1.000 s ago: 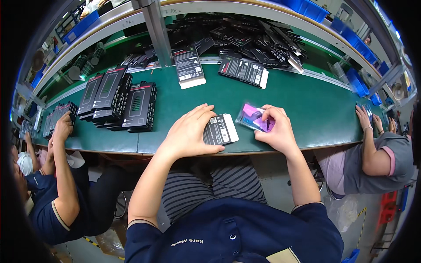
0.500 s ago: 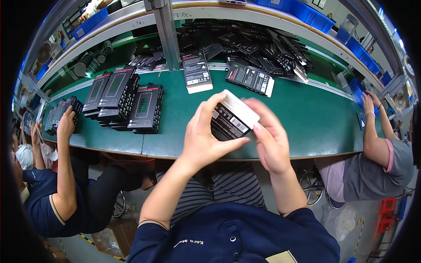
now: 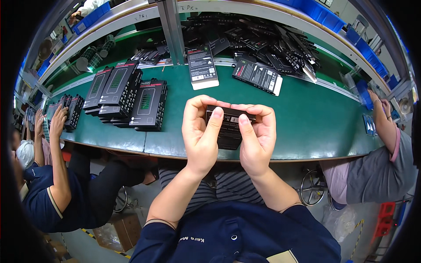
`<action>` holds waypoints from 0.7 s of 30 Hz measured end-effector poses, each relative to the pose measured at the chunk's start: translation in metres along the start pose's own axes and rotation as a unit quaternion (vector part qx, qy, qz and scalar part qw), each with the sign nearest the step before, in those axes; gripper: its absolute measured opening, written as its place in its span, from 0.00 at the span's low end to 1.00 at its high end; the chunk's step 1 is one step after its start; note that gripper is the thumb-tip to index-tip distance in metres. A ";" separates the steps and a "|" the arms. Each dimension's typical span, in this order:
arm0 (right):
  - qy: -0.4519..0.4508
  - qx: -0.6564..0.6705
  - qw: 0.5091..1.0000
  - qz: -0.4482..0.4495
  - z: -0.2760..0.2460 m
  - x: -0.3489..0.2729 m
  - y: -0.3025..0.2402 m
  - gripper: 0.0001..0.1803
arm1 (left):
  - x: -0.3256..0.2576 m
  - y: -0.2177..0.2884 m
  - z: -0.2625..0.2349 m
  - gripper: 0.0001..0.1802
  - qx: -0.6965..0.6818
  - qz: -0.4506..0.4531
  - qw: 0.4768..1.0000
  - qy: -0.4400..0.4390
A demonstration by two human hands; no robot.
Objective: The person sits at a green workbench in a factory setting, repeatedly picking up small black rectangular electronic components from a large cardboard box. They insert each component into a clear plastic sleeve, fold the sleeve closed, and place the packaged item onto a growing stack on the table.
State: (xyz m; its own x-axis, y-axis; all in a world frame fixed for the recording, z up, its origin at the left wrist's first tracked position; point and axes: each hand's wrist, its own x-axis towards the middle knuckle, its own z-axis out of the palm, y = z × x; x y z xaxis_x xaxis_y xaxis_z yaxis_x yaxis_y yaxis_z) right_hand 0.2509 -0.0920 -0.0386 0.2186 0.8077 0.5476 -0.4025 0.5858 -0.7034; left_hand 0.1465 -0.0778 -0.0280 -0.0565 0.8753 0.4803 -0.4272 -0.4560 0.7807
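A small black cardboard box (image 3: 229, 131) is held between my two hands above the front of the green worktable. My left hand (image 3: 201, 136) grips its left side, thumb laid over the end. On the other side my right hand (image 3: 258, 140) grips it the same way. Both thumbs press on the end facing me, which looks closed and dark. Fingers hide the far edges. Beyond my hands lie two black boxes with white flaps showing, one box (image 3: 202, 68) at the middle and another box (image 3: 256, 78) right of it.
Stacked black boxes (image 3: 147, 105) stand to the left on the green table (image 3: 307, 127). A heap of flat black cartons (image 3: 263, 44) lies under the shelf, beside a metal post (image 3: 171, 35). Co-workers sit on both sides, one with a hand (image 3: 59, 120) near more boxes. Blue bins (image 3: 322, 19) line the shelf.
The white flap on the held box no longer shows; its end is now dark. My right hand has come level with the left, both thumbs on the box. The left co-worker's hand has shifted.
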 end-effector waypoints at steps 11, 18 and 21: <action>-0.080 -0.068 0.994 -0.038 -0.015 -0.003 0.011 0.14 | -0.001 -0.020 -0.022 0.10 0.207 0.190 0.959 -0.025; -0.070 -0.213 0.975 0.007 -0.013 0.007 0.008 0.26 | -0.021 -0.010 -0.048 0.36 0.381 0.148 0.912 -0.014; -0.076 -0.235 0.951 -0.188 0.018 0.029 0.023 0.18 | -0.067 0.001 -0.086 0.35 0.429 0.154 0.890 -0.023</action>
State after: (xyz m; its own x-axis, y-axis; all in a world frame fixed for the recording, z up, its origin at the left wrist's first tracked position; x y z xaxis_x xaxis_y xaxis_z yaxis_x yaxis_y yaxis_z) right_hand 0.2325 -0.0563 -0.0304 0.1239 0.5381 0.8338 0.1283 0.8245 -0.5511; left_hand 0.0724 -0.1232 -0.0935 -0.0054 0.6895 0.7242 0.4488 -0.6455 0.6179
